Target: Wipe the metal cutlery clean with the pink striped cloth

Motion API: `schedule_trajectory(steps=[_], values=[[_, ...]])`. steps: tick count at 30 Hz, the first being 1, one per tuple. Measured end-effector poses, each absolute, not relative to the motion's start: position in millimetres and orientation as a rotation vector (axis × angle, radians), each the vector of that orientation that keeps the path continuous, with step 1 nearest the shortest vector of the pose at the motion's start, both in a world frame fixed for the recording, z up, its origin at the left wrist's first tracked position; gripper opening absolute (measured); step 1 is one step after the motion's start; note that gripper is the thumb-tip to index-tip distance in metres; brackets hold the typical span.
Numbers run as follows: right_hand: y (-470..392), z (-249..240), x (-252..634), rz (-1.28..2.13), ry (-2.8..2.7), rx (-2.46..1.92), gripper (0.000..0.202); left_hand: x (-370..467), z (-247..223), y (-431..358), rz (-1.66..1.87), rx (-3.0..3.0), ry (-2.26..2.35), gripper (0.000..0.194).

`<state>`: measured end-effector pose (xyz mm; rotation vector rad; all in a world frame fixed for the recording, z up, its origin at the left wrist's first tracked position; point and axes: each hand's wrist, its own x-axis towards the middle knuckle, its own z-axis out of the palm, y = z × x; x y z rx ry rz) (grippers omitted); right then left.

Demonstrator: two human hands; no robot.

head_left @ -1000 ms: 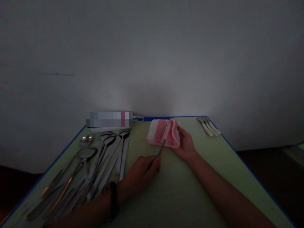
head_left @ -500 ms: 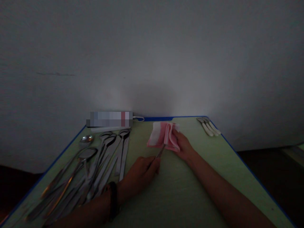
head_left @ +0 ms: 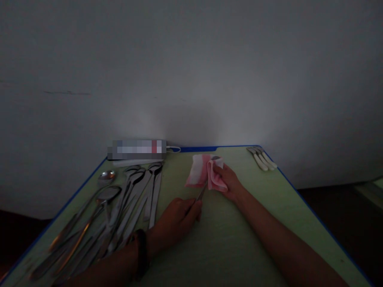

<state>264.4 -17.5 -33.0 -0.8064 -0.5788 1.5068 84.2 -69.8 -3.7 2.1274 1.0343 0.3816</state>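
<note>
My left hand (head_left: 181,215), with a dark band at its wrist, is closed around the handle of a metal spoon (head_left: 201,194). The spoon points away from me into a pink and white cloth (head_left: 200,171). A rounded grey end of it shows above the fold, while its middle is hidden by the fabric. My right hand (head_left: 229,181) grips the cloth, which is folded over the spoon, with the thumb on top. Just left of my left hand lies a spread of spoons (head_left: 137,175) and other long-handled metal cutlery.
Several forks (head_left: 261,158) with pale handles lie side by side at the far right of the green table (head_left: 239,247), which has a blue edge. A blurred-out box-like object (head_left: 137,149) with a white cable (head_left: 175,149) stands at the back left, against the wall (head_left: 191,71).
My right thumb has come over the cloth and folded it lower, so the spoon's rounded end now shows above it. My left hand has stayed nearly still on the handle.
</note>
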Motion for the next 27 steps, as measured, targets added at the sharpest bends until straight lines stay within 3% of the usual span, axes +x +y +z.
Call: schedule_trajectory(steps=[11, 17, 22, 27], values=[[-19, -31, 262, 1.424, -0.609, -0.84, 0.021, 84, -8, -70, 0.409, 2.126, 1.014, 0.041], [-19, -23, 262, 1.606, -0.396, -0.709, 0.015, 84, -12, -67, 0.514, 1.992, 1.09, 0.043], [-19, -22, 264, 1.689, -0.362, -0.595, 0.023, 85, -13, -65, 0.576, 1.93, 1.134, 0.043], [-18, -30, 261, 1.555, -0.485, -0.688, 0.02, 86, -10, -67, 0.47, 2.022, 1.104, 0.043]])
